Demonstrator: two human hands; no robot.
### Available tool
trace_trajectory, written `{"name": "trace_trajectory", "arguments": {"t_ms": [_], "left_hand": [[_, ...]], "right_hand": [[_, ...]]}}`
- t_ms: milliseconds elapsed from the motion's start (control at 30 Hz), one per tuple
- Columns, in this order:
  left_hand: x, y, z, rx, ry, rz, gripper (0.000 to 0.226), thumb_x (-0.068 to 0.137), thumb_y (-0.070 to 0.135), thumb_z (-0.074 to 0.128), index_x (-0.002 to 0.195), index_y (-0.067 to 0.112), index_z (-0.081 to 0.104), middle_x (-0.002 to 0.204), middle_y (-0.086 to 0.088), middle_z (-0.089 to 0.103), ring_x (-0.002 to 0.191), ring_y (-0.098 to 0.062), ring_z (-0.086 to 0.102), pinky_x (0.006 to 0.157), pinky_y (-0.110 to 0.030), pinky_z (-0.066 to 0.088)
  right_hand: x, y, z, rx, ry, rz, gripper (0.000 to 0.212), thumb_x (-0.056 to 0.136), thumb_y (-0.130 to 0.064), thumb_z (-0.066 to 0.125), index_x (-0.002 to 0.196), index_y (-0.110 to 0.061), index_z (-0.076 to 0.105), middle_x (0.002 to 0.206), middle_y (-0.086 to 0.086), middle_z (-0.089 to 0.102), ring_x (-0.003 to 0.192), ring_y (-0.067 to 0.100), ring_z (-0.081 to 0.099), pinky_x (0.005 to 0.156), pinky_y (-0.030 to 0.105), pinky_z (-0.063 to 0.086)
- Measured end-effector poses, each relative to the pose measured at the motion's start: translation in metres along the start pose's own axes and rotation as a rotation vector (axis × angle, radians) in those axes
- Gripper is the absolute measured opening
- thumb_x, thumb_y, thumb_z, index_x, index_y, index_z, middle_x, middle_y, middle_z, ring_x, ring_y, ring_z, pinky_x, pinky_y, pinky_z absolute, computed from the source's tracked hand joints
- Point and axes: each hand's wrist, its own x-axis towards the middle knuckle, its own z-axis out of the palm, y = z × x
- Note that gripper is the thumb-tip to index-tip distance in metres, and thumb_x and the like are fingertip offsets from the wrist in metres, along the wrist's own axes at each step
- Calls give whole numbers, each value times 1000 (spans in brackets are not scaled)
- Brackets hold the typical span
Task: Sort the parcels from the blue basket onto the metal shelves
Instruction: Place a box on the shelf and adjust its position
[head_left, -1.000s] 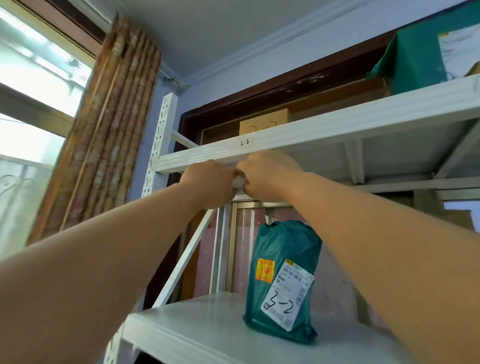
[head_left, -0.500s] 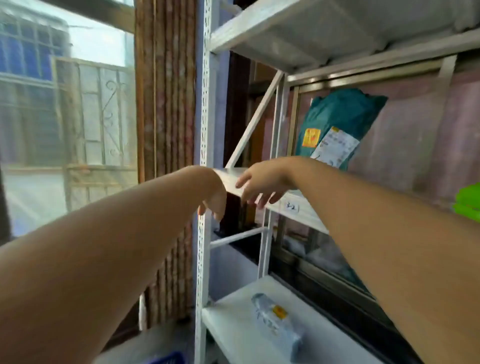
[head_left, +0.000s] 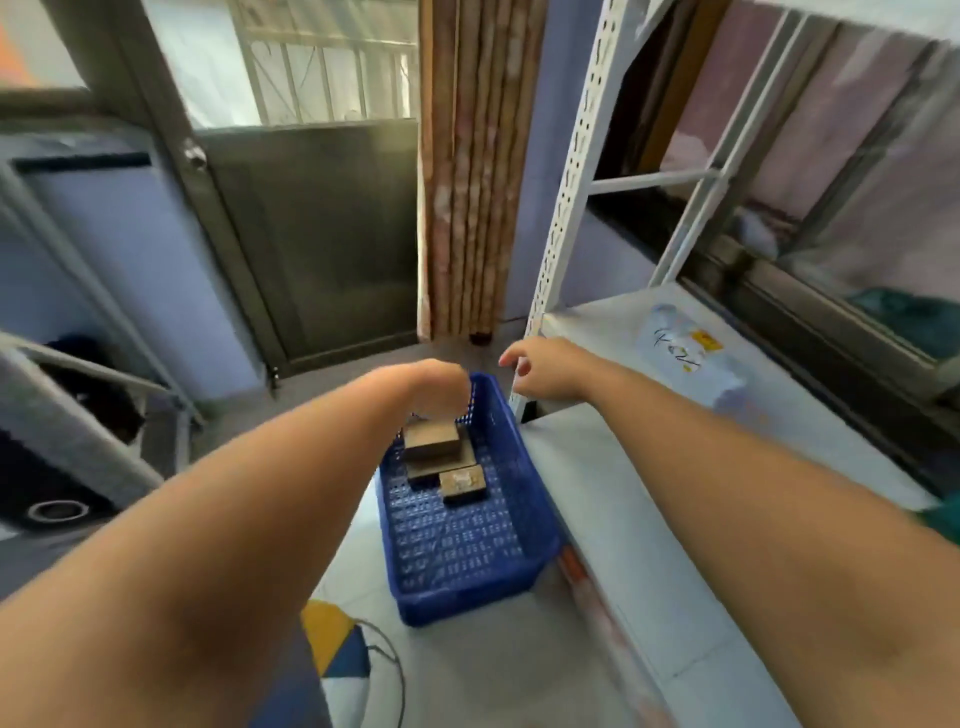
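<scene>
Left hand hangs above perforated plastic basket with cardboard boxes, its fingers hidden; right hand loose, empty.

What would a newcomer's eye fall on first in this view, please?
Most likely the blue perforated plastic basket on the floor at centre, with a few brown cardboard boxes piled at its far end. The left hand hangs over the boxes, while the right hand hovers empty, fingers loosely curled, beside the white metal shelf on the right, where a pale plastic-wrapped parcel lies.
</scene>
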Motion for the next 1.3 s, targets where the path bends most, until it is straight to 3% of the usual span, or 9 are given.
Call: {"name": "trace_trajectory", "arguments": {"t_ms": [167,400,567,667,833,933,1067,1200,1300], "left_hand": [[12,-38,60,-37,-26,-52,32,93,14,46,122,7,58,120,-12,60,108,-30,57,91,-36,48],[69,-79,88,-76,91,-176,35,89,23,55,123,17,50,113,-9,59,98,-25,57,70,-30,44],[142,-99,115,-68,93,-355,34,90,20,54,123,19,48,109,-7,57,97,-27,58,70,-35,47],[192,-108,150,-280,-14,-468,36,90,20,51,125,17,46,111,-7,59,96,-28,58,77,-37,49],[249,-120,204,-804,-159,-562,54,95,23,50,145,14,32,138,-11,48,113,-29,55,92,-36,47],[280,-134,235,-960,-162,-592,55,96,22,50,146,15,30,140,-12,46,108,-27,58,96,-39,47],[323,-156,276,-1092,-234,-634,56,96,22,48,148,16,26,132,-11,50,93,-26,62,83,-37,47],[378,-173,319,-1262,-229,-652,58,97,25,48,149,15,23,120,-7,51,97,-24,57,87,-38,48],[419,-181,350,-1364,-206,-651,60,98,24,47,150,12,21,93,-1,50,88,-21,48,79,-36,44]], "right_hand": [[23,5,74,73,-106,43,45,92,-11,53,136,-19,48,131,9,55,117,26,53,96,33,44],[83,51,116,178,-179,121,43,93,-14,54,135,-20,47,128,10,55,109,26,57,90,35,51],[169,96,126,166,-219,125,48,93,-21,57,138,-18,43,130,11,54,112,28,55,94,39,48],[223,126,147,193,-277,174,50,92,-20,58,139,-19,41,131,12,53,112,28,55,91,36,48],[291,164,212,151,-422,203,54,93,-21,54,143,-23,35,134,12,50,107,28,57,88,39,49],[317,176,265,188,-482,226,56,95,-17,52,146,-20,30,115,12,57,94,27,59,83,46,50],[350,192,335,205,-574,239,60,97,-18,52,150,-21,22,108,21,58,75,28,50,63,39,40],[384,212,387,252,-560,319,61,98,-17,50,150,-24,19,127,26,54,73,26,47,63,38,38],[420,226,419,304,-479,366,62,97,-17,49,150,-25,18,128,23,53,71,26,46,62,39,38]]}}
